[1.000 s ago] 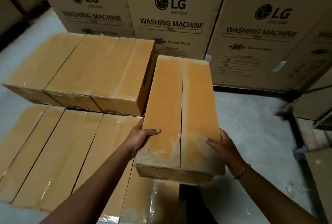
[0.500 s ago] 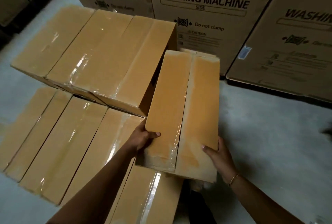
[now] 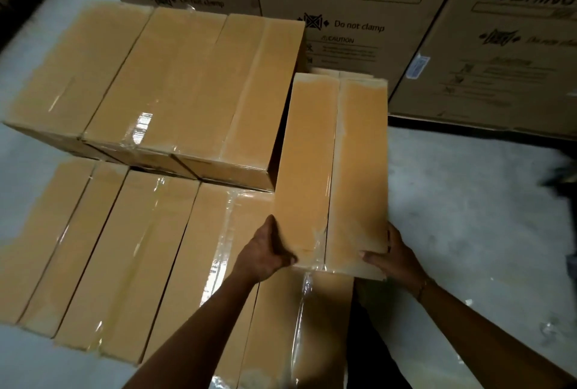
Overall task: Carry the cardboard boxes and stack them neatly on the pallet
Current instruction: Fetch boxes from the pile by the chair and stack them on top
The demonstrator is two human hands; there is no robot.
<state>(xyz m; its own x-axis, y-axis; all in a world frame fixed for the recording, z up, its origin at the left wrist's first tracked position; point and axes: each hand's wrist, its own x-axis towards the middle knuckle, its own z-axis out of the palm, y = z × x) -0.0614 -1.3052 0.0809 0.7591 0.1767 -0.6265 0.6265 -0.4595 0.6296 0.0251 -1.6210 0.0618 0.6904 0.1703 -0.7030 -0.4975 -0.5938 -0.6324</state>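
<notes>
Beside the upper row of boxes (image 3: 175, 86), both hands' grip holds a long box (image 3: 334, 167); washing-machine cartons (image 3: 343, 14) stand behind.

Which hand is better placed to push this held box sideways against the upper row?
Right hand: it grips the tan taped cardboard box's outer side, away from the three-box upper row.

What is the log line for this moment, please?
hands: left, right grip box | place: beside upper row | state: not released
</notes>
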